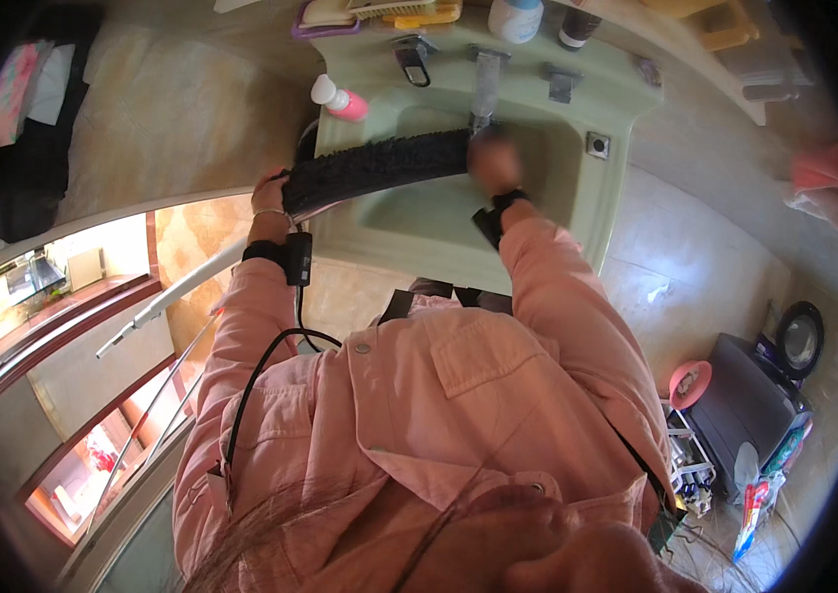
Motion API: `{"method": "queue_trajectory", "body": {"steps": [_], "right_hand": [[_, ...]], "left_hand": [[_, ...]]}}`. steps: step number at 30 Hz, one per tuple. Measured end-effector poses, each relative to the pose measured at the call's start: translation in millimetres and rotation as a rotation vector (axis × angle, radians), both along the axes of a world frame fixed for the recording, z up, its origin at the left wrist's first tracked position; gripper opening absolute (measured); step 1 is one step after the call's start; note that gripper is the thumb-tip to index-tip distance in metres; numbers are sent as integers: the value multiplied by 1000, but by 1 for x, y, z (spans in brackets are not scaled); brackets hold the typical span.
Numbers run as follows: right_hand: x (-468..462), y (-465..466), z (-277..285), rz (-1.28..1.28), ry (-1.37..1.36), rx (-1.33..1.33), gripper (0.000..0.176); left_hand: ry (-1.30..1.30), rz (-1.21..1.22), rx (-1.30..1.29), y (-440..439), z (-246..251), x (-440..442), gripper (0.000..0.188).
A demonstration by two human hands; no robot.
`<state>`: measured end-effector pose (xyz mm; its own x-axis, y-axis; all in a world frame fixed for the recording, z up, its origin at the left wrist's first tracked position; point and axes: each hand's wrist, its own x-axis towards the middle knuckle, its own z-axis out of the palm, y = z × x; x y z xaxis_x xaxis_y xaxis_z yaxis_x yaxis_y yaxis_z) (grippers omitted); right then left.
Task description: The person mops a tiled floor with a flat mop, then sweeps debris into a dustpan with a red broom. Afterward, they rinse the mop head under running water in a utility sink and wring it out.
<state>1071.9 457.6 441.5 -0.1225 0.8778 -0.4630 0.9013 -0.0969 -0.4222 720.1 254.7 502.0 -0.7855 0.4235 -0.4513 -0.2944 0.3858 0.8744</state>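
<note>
A long, flat mop head with black, shaggy pile (382,167) is stretched across a pale green washbasin (404,248), under its metal faucet (488,85). My left hand (269,196) grips the end on the left, beyond the basin's edge. At the other end, below the faucet's spout, is my right hand (497,161); it is blurred, so its fingers and exact hold cannot be made out. A white pole (174,293) slants down to the left from near my left hand; whether it joins the mop head is hidden.
On the basin's left rim stands a pink pump bottle (345,102). Brushes (397,11), a white-and-blue bottle (515,21) and a dark tube (578,28) line the back ledge. A black cable (241,393) runs from my left wrist. Shelves and a dark bin-like box (741,404) stand lower right.
</note>
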Motion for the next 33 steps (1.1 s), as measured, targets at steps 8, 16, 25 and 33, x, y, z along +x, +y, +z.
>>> {"method": "queue_trajectory", "body": {"steps": [8, 16, 25, 33], "right_hand": [[-16, -49, 66, 583, -32, 289, 43], [48, 8, -16, 36, 114, 62, 52], [-50, -104, 82, 491, 426, 793, 33], [46, -22, -22, 386, 68, 358, 48]], "left_hand": [[117, -27, 7, -7, 46, 18, 22], [197, -60, 27, -15, 61, 50, 23], [255, -92, 113, -19, 78, 77, 23], [339, -104, 84, -29, 67, 97, 21]]}}
